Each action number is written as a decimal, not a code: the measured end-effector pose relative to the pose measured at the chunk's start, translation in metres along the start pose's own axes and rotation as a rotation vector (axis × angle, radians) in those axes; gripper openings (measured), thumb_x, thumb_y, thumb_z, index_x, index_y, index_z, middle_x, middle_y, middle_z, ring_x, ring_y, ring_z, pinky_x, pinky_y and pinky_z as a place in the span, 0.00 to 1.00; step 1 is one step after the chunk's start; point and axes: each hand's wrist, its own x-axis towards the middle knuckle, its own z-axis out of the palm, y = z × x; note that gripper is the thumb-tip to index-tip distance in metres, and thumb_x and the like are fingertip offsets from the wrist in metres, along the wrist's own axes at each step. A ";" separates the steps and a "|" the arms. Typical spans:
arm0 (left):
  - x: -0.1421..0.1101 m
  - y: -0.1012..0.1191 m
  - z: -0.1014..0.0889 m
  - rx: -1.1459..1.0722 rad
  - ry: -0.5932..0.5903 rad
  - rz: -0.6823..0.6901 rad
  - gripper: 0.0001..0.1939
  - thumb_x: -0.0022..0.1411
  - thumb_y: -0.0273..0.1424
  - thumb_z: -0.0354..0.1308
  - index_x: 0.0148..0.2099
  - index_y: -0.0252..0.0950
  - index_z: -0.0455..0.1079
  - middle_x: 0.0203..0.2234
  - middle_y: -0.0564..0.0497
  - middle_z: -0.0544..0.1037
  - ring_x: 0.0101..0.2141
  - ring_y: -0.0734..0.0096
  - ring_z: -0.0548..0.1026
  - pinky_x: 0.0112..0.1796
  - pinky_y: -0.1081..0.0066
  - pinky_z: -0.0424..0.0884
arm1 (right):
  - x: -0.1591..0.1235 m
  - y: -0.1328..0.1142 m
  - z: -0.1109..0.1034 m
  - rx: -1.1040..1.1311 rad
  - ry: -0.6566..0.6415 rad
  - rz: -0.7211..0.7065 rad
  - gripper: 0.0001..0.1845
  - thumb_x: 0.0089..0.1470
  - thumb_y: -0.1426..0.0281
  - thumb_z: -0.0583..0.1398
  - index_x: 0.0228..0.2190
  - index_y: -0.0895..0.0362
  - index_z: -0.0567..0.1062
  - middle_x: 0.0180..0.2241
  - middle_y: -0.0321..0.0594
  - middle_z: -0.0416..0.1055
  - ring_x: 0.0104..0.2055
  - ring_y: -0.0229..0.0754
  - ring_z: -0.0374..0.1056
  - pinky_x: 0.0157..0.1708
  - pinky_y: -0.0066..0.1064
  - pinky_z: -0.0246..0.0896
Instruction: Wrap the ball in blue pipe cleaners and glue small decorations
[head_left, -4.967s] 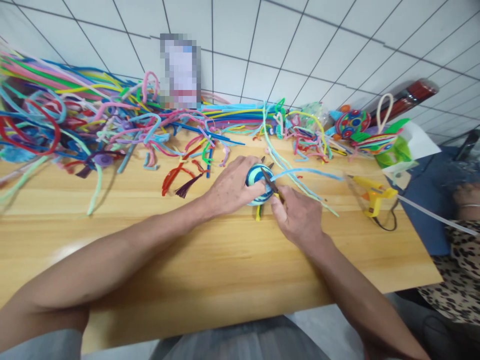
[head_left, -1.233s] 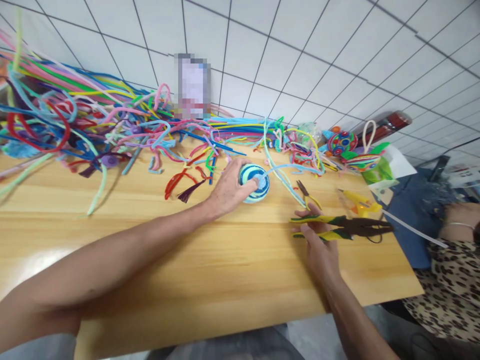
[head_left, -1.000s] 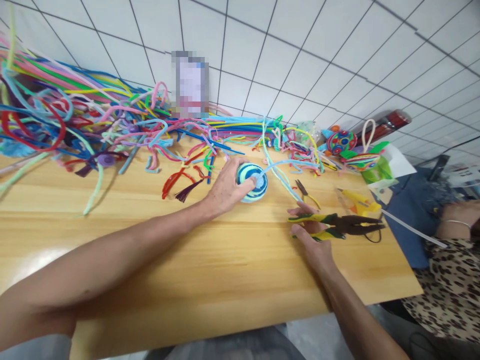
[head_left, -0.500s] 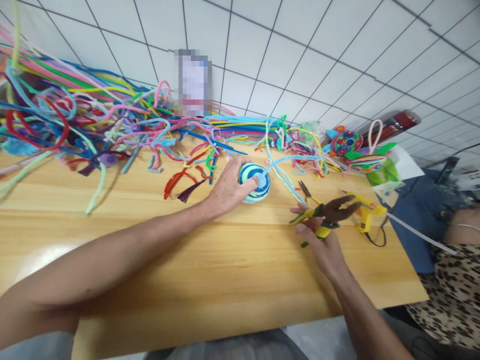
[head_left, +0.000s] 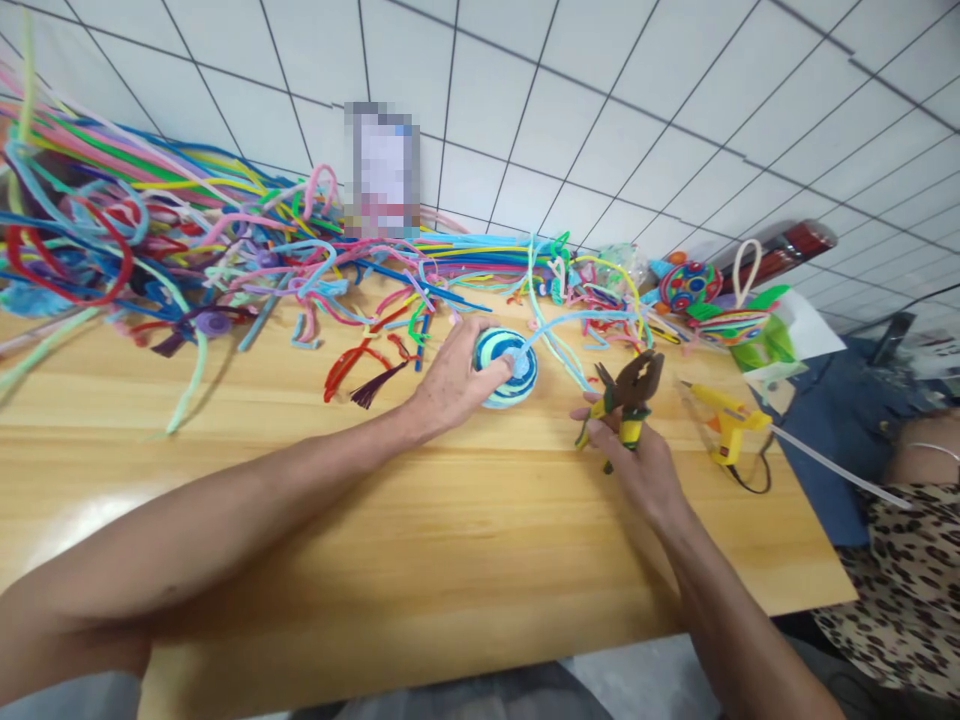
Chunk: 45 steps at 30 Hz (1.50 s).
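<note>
My left hand (head_left: pixel 452 380) rests on a blue-and-white striped coil of pipe cleaner (head_left: pixel 507 367) on the wooden table (head_left: pixel 390 520), fingers pressed onto it. A light-blue pipe cleaner tail (head_left: pixel 581 320) runs from the coil toward the right. My right hand (head_left: pixel 636 468) grips pliers with yellow-green handles (head_left: pixel 631 395), the brown jaws pointing up and away, just right of the coil. A smaller pair of pliers (head_left: pixel 604 377) lies on the table behind them.
A large tangle of coloured pipe cleaners (head_left: pixel 187 250) covers the back of the table. A yellow glue gun (head_left: pixel 724 418) lies at the right. Finished colourful pieces (head_left: pixel 705 295) sit at the far right. Another person in leopard print (head_left: pixel 900 560) sits at the right edge.
My right hand put down the small pliers, picked up the larger yellow-green pliers and swung their jaws from pointing right to pointing up near the coil. My left hand stayed on the coil.
</note>
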 end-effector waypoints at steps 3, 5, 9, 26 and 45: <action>0.000 -0.001 0.000 0.000 0.001 -0.005 0.16 0.66 0.37 0.57 0.53 0.38 0.66 0.48 0.45 0.76 0.48 0.59 0.75 0.53 0.57 0.73 | 0.004 -0.013 -0.013 0.088 -0.094 0.055 0.27 0.57 0.50 0.62 0.48 0.56 0.82 0.51 0.48 0.80 0.46 0.53 0.76 0.51 0.47 0.71; 0.001 -0.002 0.000 -0.010 0.001 -0.004 0.15 0.66 0.36 0.58 0.53 0.38 0.66 0.47 0.46 0.76 0.48 0.59 0.75 0.52 0.58 0.73 | 0.003 -0.020 -0.021 0.136 -0.153 0.080 0.28 0.56 0.50 0.63 0.50 0.57 0.81 0.48 0.48 0.81 0.47 0.53 0.76 0.48 0.44 0.72; 0.001 -0.001 0.000 -0.021 0.004 -0.017 0.16 0.65 0.36 0.57 0.52 0.37 0.66 0.47 0.45 0.75 0.48 0.59 0.75 0.53 0.57 0.73 | 0.000 -0.021 -0.023 0.165 -0.163 0.126 0.28 0.56 0.52 0.64 0.52 0.56 0.80 0.51 0.48 0.80 0.51 0.56 0.75 0.45 0.42 0.72; 0.003 0.004 -0.001 -0.034 0.015 -0.074 0.16 0.63 0.35 0.60 0.52 0.39 0.66 0.48 0.46 0.77 0.50 0.56 0.75 0.55 0.53 0.72 | 0.006 -0.003 -0.009 0.051 -0.005 -0.024 0.30 0.58 0.58 0.65 0.60 0.52 0.73 0.61 0.48 0.73 0.66 0.58 0.66 0.66 0.60 0.58; -0.006 0.003 0.008 0.051 0.021 0.024 0.17 0.65 0.34 0.60 0.55 0.39 0.64 0.49 0.44 0.74 0.53 0.54 0.72 0.57 0.52 0.70 | 0.028 0.012 0.034 -0.623 0.249 -0.477 0.39 0.60 0.71 0.56 0.70 0.60 0.53 0.63 0.60 0.63 0.67 0.63 0.58 0.64 0.63 0.61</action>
